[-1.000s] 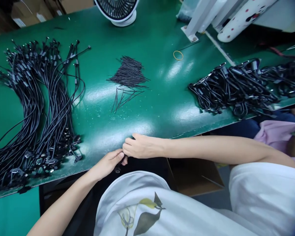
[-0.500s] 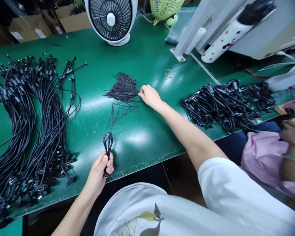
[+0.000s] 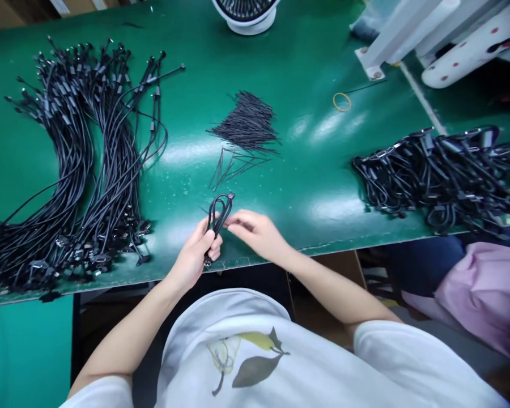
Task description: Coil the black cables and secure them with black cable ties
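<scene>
My left hand (image 3: 195,249) is closed around a folded black cable (image 3: 223,211), whose loops stand up above the fist. A connector end pokes out below the fingers. Close on its right, my right hand (image 3: 257,233) pinches what looks like a black twist tie at the cable's side. A thin dark tip shows left of the loops; most of the tie is hidden behind cable and fingers. Beyond both hands lies a pile of black twist ties (image 3: 249,122), with several loose twist ties (image 3: 233,164) scattered in front of it.
Long unfolded black cables (image 3: 114,153) spread over the left of the green table (image 3: 306,187). Folded black cables (image 3: 433,175) are heaped at right. A yellow rubber band (image 3: 342,102), a white fan (image 3: 250,25), a metal bracket (image 3: 374,65) and a spotted bottle (image 3: 463,59) stand or lie farther back.
My right hand has come back from the twist tie pile to the cable in my left hand. The view has tilted down and shifted left, so less of the fan shows.
</scene>
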Demonstrator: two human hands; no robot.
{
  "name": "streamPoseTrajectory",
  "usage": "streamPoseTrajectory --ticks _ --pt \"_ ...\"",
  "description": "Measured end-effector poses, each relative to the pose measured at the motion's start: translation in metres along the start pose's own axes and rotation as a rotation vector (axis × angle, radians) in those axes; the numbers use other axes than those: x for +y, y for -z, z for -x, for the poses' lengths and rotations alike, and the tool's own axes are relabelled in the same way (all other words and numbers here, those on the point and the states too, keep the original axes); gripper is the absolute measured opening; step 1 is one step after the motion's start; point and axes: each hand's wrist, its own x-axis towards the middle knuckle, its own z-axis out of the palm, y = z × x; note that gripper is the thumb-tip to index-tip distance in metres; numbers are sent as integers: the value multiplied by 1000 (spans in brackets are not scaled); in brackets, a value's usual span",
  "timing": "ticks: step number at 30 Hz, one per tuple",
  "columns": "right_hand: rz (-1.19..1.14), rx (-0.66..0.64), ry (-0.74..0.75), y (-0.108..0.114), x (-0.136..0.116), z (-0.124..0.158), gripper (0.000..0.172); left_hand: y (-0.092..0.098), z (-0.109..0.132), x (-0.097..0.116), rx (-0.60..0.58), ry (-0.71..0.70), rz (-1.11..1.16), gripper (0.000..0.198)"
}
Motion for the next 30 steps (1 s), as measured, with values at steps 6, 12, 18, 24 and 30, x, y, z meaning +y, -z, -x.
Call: streamPoseTrajectory --ticks 6,12,18,24,30 --pt "707 172 543 -25 -23 16 17 4 9 -9 70 -162 -372 29" --pt "1063 52 1107 -5 -40 3 21 21 14 -12 165 -327 -1004 24" --pt "1093 -173 1045 -14 -48 6 22 25 31 -5 -24 -204 -966 20" --pt "1023 -230 1063 -17 -55 20 23 26 49 -7 -116 5 -472 35" --pt "989 -315 1108 -21 -47 36 21 35 59 -21 -148 76 -398 38"
